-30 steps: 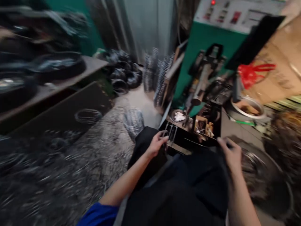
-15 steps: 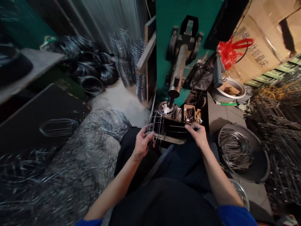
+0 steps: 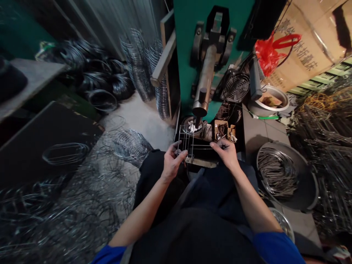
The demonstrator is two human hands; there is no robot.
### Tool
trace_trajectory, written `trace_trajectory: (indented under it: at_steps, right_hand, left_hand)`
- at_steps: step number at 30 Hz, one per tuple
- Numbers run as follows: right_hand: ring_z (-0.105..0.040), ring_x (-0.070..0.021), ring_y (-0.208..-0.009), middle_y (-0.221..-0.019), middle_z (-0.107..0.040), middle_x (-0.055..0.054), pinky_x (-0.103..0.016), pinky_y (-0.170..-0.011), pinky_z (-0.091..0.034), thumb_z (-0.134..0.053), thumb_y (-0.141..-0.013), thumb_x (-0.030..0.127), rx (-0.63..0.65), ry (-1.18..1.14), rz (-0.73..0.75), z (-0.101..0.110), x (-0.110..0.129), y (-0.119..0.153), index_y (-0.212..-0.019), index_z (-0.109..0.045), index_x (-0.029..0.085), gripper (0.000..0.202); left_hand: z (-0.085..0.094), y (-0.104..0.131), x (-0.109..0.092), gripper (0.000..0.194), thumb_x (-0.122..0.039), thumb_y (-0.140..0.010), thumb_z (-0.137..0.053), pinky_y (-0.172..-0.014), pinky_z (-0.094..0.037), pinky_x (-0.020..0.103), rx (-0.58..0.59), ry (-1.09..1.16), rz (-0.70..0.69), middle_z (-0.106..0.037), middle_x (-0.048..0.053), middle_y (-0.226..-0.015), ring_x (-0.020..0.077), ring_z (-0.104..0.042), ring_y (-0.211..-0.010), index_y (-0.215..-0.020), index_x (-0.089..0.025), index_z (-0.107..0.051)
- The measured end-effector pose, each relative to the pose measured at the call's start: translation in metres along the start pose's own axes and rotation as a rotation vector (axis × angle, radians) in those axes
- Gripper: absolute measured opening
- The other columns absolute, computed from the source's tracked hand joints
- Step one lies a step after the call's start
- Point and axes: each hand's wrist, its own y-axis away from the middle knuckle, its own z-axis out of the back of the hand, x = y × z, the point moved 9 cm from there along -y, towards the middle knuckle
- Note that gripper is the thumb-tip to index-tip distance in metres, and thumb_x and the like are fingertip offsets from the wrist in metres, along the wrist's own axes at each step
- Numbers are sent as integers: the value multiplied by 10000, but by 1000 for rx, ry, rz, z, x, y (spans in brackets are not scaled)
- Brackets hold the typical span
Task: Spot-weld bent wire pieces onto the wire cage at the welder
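At the near edge of the small dark desk (image 3: pixel 249 128) in front of the green machine (image 3: pixel 192 55), both hands hold a small wire frame (image 3: pixel 189 145). The left hand (image 3: pixel 172 165) is closed on the frame's left end, where several upright wires stand side by side, thumb and fingertips pinching them. The right hand (image 3: pixel 226 154) pinches the thin horizontal wires at the frame's right end between thumb and forefinger, the other fingers curled. The frame hangs just above the desk edge, over the person's dark lap, directly below the machine's grey steel arm (image 3: pixel 205 80). Behind the frame, toward the far edge of the desk, sit a small round dish (image 3: pixel 189 126) with something white in it and a little box of scraps (image 3: pixel 221 130). A wire fan guard (image 3: pixel 235 86) leans near the machine. Right of the desk, a round pan (image 3: pixel 308 194) holds bent wire pieces. Left, on the floor, lie wire coils (image 3: pixel 129 145).
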Motion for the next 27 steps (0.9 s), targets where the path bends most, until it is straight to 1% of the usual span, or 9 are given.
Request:
trace_trajectory:
  at_steps: [4,9,16,22,27]
  right_hand:
    - [-321,-122,-575,-572,-358,41,-284,-562,-276,-716,-799,563,10,15,14,-8,-1,-11,-542,-371,212,555]
    - [-300,-119,-568,-569,-339,48,-283,-556,-261,-723,-796,539,10,-2,4,-10,-5,-19,-550,-368,214,541]
    - [-323,-128,-577,-573,-353,41,-288,-567,-265,-731,-797,521,-13,39,49,-4,-5,-26,-536,-375,213,538]
    - [-332,-130,-579,-575,-359,40,-288,-565,-270,-739,-788,554,-13,42,60,0,-3,-34,-536,-397,209,547]
    - [-328,-127,-572,-574,-349,41,-288,-561,-274,-744,-776,573,-14,40,60,3,-3,-40,-527,-372,212,574]
  left_hand:
    - [-3,-8,0,706,-409,-708,-855,-465,-475,181,-12,-14,-16,-523,-83,-639,66,-498,-473,-1299,-155,-563]
    - [-5,-13,-4,730,-413,-708,-853,-422,-460,192,-4,0,-41,-523,-76,-670,71,-489,-455,-1319,-160,-544]
    - [-4,-23,-8,691,-399,-720,-855,-437,-476,197,-18,22,-76,-501,-86,-657,72,-492,-460,-1299,-172,-555]
    - [-11,-26,-12,686,-410,-712,-857,-410,-482,201,-25,51,-73,-501,-85,-661,72,-482,-446,-1281,-167,-560]
    - [-16,-32,-14,731,-430,-696,-860,-367,-470,211,-37,61,-57,-483,-94,-633,77,-467,-413,-1290,-145,-545]
